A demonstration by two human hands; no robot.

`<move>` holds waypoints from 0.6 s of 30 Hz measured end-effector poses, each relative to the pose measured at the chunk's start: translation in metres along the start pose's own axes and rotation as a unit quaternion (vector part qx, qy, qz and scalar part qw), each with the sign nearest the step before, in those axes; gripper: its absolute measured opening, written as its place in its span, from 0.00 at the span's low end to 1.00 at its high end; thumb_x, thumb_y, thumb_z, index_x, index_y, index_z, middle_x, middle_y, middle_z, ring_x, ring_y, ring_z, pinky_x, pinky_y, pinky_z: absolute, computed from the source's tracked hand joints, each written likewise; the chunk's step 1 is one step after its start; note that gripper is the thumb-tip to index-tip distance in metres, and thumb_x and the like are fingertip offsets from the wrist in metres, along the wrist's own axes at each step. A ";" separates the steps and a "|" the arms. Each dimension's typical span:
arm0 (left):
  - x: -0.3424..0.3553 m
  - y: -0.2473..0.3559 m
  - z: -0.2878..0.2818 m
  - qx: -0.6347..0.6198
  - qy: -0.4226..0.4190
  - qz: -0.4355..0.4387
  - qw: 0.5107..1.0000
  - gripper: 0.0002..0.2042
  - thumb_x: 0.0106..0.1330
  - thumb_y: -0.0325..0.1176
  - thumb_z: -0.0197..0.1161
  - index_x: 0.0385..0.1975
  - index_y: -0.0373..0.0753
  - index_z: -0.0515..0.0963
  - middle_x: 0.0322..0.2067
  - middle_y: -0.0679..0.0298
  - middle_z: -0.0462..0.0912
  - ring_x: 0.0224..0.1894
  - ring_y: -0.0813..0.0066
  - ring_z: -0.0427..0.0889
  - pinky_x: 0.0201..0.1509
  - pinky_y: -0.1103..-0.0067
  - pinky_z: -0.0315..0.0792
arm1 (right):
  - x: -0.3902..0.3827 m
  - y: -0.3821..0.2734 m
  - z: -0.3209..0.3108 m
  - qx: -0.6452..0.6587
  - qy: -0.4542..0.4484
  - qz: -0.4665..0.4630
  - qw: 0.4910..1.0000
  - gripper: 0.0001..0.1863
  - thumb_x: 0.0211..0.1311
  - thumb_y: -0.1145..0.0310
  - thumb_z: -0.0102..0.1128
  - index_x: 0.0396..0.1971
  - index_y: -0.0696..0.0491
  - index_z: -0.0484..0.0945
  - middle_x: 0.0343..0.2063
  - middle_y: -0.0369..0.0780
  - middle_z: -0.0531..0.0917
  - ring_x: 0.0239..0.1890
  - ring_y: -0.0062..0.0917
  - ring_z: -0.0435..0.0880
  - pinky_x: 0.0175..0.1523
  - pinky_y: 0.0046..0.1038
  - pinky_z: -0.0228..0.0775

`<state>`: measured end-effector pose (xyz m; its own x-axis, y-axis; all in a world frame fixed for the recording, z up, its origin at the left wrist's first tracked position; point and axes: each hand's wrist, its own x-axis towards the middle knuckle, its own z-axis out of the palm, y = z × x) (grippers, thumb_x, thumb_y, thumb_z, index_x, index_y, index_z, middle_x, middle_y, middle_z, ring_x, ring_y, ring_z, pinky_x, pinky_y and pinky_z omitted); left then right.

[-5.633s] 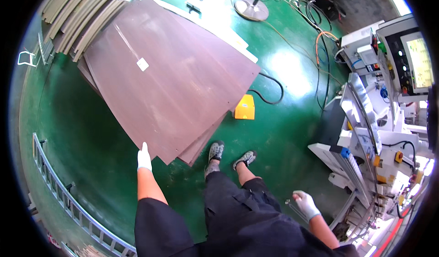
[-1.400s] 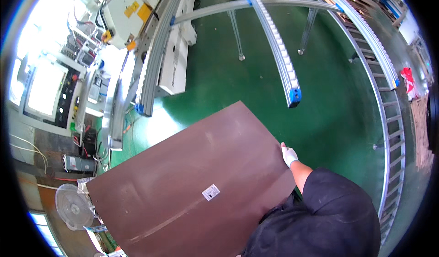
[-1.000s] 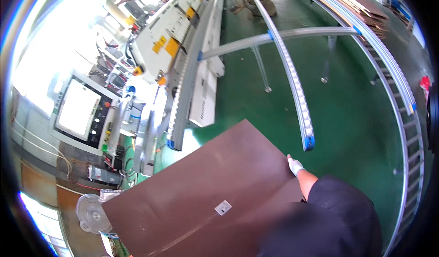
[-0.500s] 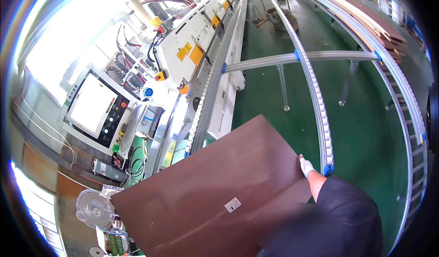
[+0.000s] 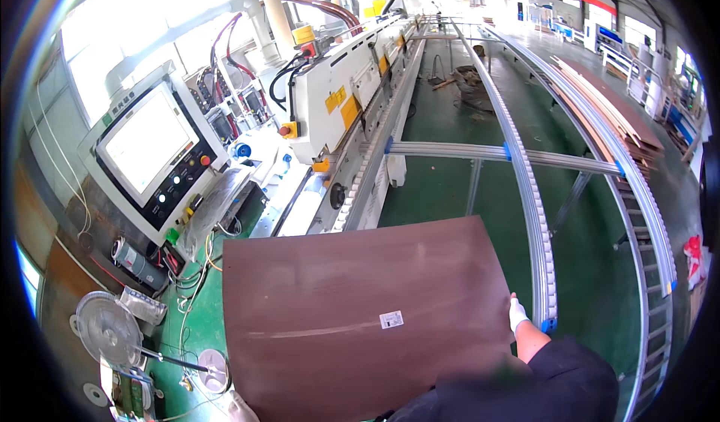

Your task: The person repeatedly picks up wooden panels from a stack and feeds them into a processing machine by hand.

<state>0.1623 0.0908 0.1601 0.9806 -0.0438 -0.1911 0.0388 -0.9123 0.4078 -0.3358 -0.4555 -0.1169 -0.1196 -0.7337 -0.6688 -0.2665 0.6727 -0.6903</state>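
Observation:
A large brown panel [image 5: 322, 272] with a small white label [image 5: 391, 319] spreads across the front of the head view. My right hand [image 5: 518, 314], in a white glove, is closed on the panel's right edge, its fingers partly behind the board. At the lower left corner of the panel, my left hand [image 5: 241, 408] shows only in part, also pale-gloved, against the edge; most of its fingers are hidden. The panel's far edge lies near the end of a roller rail [image 5: 352, 212] beside a long white machine [image 5: 330, 114].
Left stands a control panel with a lit screen [image 5: 146, 148]. A fan [image 5: 109, 328], its round base and loose cables occupy the green floor at lower left. A middle roller rail [image 5: 525, 197] ends by my right hand; stacked boards [image 5: 607, 114] lie beyond the right rail.
The panel has turned clockwise, its far edge now nearly level across the view. My left hand has come into sight at its corner. The view has tilted up, showing more of the hall.

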 end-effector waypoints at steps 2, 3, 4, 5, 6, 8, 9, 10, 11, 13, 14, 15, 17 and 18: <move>0.024 0.029 0.003 0.009 0.010 0.025 1.000 0.31 0.74 0.55 0.38 0.54 0.31 0.75 0.48 0.44 0.79 0.49 0.48 0.77 0.56 0.64 0.69 | -0.002 0.006 -0.001 0.037 0.004 0.010 0.999 0.48 0.65 0.31 0.36 0.66 0.62 0.60 0.67 0.51 0.63 0.69 0.40 0.59 0.71 0.39 0.50; 0.037 0.043 0.006 0.015 0.014 0.036 0.999 0.32 0.74 0.56 0.38 0.53 0.32 0.76 0.46 0.45 0.80 0.47 0.48 0.78 0.54 0.64 0.69 | 0.001 0.013 0.001 0.039 0.013 0.018 0.999 0.48 0.65 0.31 0.36 0.66 0.62 0.60 0.67 0.51 0.63 0.69 0.40 0.59 0.71 0.39 0.50; 0.049 0.058 0.010 0.018 0.018 0.047 0.999 0.32 0.73 0.58 0.38 0.52 0.32 0.77 0.45 0.45 0.81 0.46 0.47 0.79 0.53 0.63 0.70 | 0.005 0.017 0.002 0.041 0.024 0.025 0.999 0.48 0.65 0.31 0.37 0.66 0.62 0.60 0.67 0.50 0.62 0.70 0.40 0.59 0.71 0.39 0.50; 0.059 0.069 0.004 0.026 0.019 0.060 0.998 0.33 0.73 0.59 0.39 0.51 0.32 0.78 0.43 0.45 0.82 0.45 0.47 0.80 0.52 0.63 0.71 | -0.003 0.025 0.001 0.043 0.037 0.037 0.998 0.47 0.65 0.31 0.37 0.66 0.62 0.60 0.67 0.50 0.62 0.70 0.40 0.59 0.71 0.39 0.50; 0.071 0.084 0.006 0.032 0.026 0.070 0.997 0.34 0.72 0.60 0.39 0.51 0.33 0.78 0.41 0.46 0.83 0.44 0.46 0.81 0.51 0.62 0.71 | -0.001 0.030 0.001 0.051 0.045 0.043 0.997 0.47 0.65 0.32 0.37 0.66 0.61 0.60 0.67 0.50 0.62 0.70 0.40 0.59 0.71 0.39 0.50; 0.102 0.102 0.023 0.052 0.043 0.091 0.994 0.33 0.72 0.59 0.38 0.44 0.32 0.80 0.35 0.44 0.82 0.39 0.42 0.80 0.46 0.59 0.71 | 0.003 0.031 0.006 0.059 0.058 0.049 0.995 0.47 0.66 0.32 0.38 0.66 0.61 0.59 0.68 0.50 0.62 0.70 0.40 0.58 0.71 0.39 0.49; 0.120 0.110 0.031 0.068 0.063 0.117 0.989 0.33 0.73 0.57 0.37 0.37 0.32 0.82 0.28 0.41 0.81 0.34 0.38 0.79 0.41 0.56 0.71 | 0.003 0.034 0.011 0.062 0.064 0.054 0.995 0.47 0.66 0.33 0.38 0.66 0.61 0.59 0.68 0.49 0.62 0.70 0.40 0.58 0.71 0.39 0.49; 0.138 0.117 0.041 0.073 0.063 0.116 0.989 0.33 0.73 0.57 0.37 0.37 0.32 0.82 0.28 0.41 0.81 0.34 0.38 0.79 0.41 0.56 0.71 | 0.005 0.033 0.015 0.064 0.071 0.057 0.994 0.46 0.66 0.33 0.39 0.66 0.61 0.59 0.68 0.49 0.61 0.70 0.40 0.58 0.71 0.39 0.49; 0.157 0.124 0.054 0.067 0.083 0.151 0.983 0.34 0.73 0.58 0.36 0.35 0.31 0.82 0.29 0.41 0.82 0.35 0.38 0.79 0.42 0.56 0.71 | 0.006 0.034 0.019 0.064 0.079 0.061 0.993 0.46 0.66 0.33 0.39 0.67 0.61 0.59 0.68 0.49 0.61 0.70 0.39 0.58 0.71 0.39 0.49; 0.182 0.135 0.060 0.070 0.096 0.183 0.976 0.35 0.73 0.58 0.35 0.33 0.31 0.82 0.31 0.41 0.82 0.37 0.39 0.80 0.43 0.56 0.71 | -0.003 0.036 0.023 0.067 0.093 0.069 0.991 0.46 0.66 0.34 0.40 0.67 0.61 0.59 0.68 0.49 0.61 0.70 0.39 0.58 0.71 0.39 0.49; 0.191 0.147 0.068 0.104 0.061 0.169 0.978 0.35 0.73 0.58 0.35 0.33 0.32 0.82 0.31 0.42 0.82 0.37 0.39 0.80 0.43 0.55 0.71 | -0.004 0.034 0.022 0.068 0.102 0.069 0.990 0.46 0.66 0.34 0.40 0.67 0.61 0.59 0.68 0.49 0.61 0.71 0.39 0.58 0.71 0.39 0.49; 0.199 0.156 0.076 0.136 0.026 0.154 0.978 0.35 0.73 0.58 0.34 0.33 0.33 0.82 0.32 0.43 0.82 0.37 0.40 0.80 0.43 0.55 0.70 | -0.006 0.032 0.021 0.067 0.109 0.069 0.989 0.45 0.66 0.34 0.40 0.67 0.61 0.59 0.68 0.48 0.61 0.71 0.39 0.57 0.71 0.39 0.49; 0.215 0.163 0.092 0.114 0.015 0.161 0.980 0.33 0.72 0.58 0.35 0.35 0.34 0.82 0.33 0.44 0.82 0.38 0.41 0.80 0.44 0.55 0.71 | -0.011 0.030 0.020 0.064 0.122 0.071 0.988 0.45 0.66 0.35 0.41 0.67 0.61 0.59 0.69 0.48 0.60 0.71 0.39 0.57 0.71 0.39 0.48; 0.222 0.166 0.094 0.096 0.011 0.172 0.980 0.32 0.72 0.58 0.36 0.36 0.36 0.82 0.34 0.45 0.82 0.38 0.42 0.80 0.44 0.56 0.71 | -0.017 0.032 0.020 0.063 0.130 0.073 0.987 0.45 0.67 0.35 0.41 0.67 0.61 0.59 0.69 0.48 0.60 0.71 0.39 0.57 0.72 0.39 0.48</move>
<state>0.3687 -0.1088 0.1015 0.9331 -0.3558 -0.0521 -0.3300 -0.9049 0.2688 -0.3230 -0.4194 -0.1331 -0.3946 -0.6164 -0.6815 -0.1095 0.7679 -0.6311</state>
